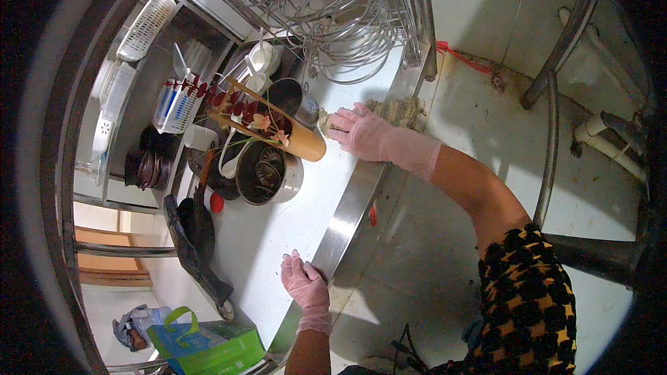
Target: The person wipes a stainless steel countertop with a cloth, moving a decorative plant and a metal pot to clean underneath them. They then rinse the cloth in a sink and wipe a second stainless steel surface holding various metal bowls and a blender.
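My right hand point(359, 133), in a thin pink glove, lies over a rumpled tan textured cloth point(398, 109) at the edge of a white worktop point(260, 239). Part of the cloth shows beyond the fingertips; the rest hangs over the metal edge. Close to the fingers a bamboo-like vase point(305, 140) holds red leaves and pale flowers. Beside it are a steel pot point(289, 182) with a coiled metal thing inside and a second steel container point(307, 107). Nearer the bottom, my left hand point(305, 284), also gloved in pink, is at the worktop's edge, fingers apart and slightly bent, holding nothing.
Looped metal wires point(338, 15) crowd a rack at the top. White ladles point(263, 57), a red round thing point(217, 202) and a dark pan point(203, 224) are on the worktop. Shelves at left hold white plastic baskets point(148, 23). A green and blue bag point(213, 351) stands at the bottom.
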Tool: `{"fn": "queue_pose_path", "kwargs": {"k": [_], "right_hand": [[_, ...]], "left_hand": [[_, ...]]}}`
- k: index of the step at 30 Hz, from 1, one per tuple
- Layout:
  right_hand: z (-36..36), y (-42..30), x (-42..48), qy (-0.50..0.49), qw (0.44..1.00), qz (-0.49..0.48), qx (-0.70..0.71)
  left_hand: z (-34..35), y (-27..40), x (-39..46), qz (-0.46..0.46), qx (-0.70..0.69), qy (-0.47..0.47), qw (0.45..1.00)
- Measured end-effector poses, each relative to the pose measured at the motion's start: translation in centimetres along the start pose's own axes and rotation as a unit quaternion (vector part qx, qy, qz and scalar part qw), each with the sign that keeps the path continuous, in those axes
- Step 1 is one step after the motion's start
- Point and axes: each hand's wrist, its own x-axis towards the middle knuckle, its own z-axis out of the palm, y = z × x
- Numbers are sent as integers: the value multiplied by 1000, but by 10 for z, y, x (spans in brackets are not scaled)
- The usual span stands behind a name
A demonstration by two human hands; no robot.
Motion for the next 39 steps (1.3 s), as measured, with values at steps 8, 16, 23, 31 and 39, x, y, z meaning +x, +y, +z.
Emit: {"fn": "queue_pose_path", "kwargs": {"k": [8, 16, 23, 31, 39], "right_hand": [[-8, -13, -7, -102, 983, 147, 51], [7, 58, 43, -106, 911, 395, 63], [41, 106, 77, 49, 827, 554, 75], [53, 118, 94, 195, 851, 487, 7], [78, 122, 82, 223, 921, 319, 32]], "left_hand": [[-3, 3, 2, -17, -17, -13, 1000], [-4, 1, 2, -26, -13, -22, 999], [0, 1, 5, 13, 2, -24, 1000], [3, 1, 6, 1, 11, -25, 1000], [0, 1, 8, -3, -2, -33, 999]]}}
